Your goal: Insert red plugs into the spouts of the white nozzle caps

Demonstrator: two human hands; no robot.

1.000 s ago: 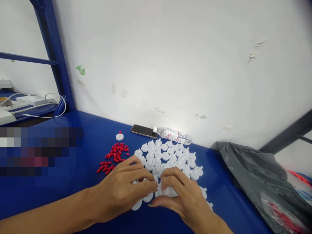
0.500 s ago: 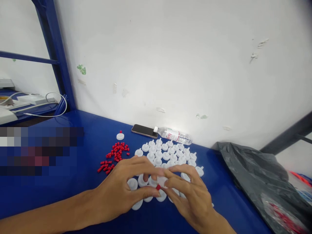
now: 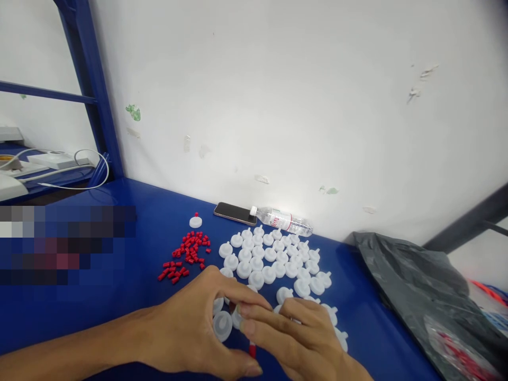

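Note:
My left hand (image 3: pixel 198 328) curves low over the table, its thumb tip against a small red cap (image 3: pixel 252 349). My right hand (image 3: pixel 297 338) presses in from the other side, its fingers closed together and overlapping the left fingertips. The white spouted lid between the hands is covered by the right fingers. Under and around both hands lie many white round lids (image 3: pixel 256 263) with thin spouts, one of them, a turned-up lid (image 3: pixel 223 325), inside the curve of my left hand. Beyond the left wrist is a scattered heap of red caps (image 3: pixel 192 246).
A white lid with a red tip (image 3: pixel 196 221) stands apart at the back. Against the wall are a phone (image 3: pixel 235 212) and a lying clear bottle (image 3: pixel 283 220). A dark plastic bag (image 3: pixel 400 280) covers the right side, with a clear bag of red pieces (image 3: pixel 460 349) on it.
Both hands have moved down, nearer to me, with the red cap between them. The right fingers have swung over the white lid, hiding it; more lids on the table show behind.

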